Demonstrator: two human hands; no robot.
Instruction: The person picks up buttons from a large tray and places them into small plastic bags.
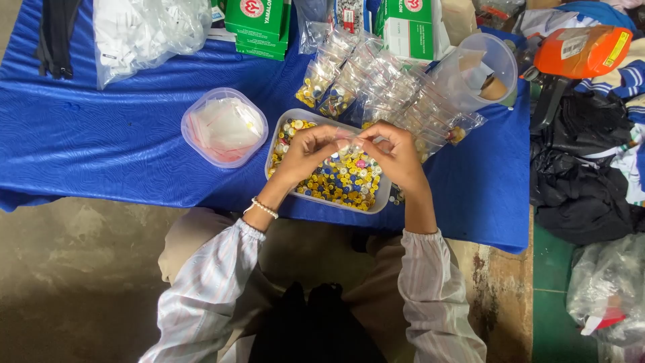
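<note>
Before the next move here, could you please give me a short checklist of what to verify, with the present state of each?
1. Both hands over the tub: ok. The left hand and right hand meet above the tub of buttons.
2. Small clear bag pinched between the fingertips: ok, though its contents cannot be told.
3. Bag mouth open or sealed: cannot tell.
4. Tub flat on the blue cloth: ok.
5. Square tub of empty bags within reach: ok, it sits just left of the buttons.
6. Pile of filled bags clear of the hands: ok, it lies behind the tub.
</note>
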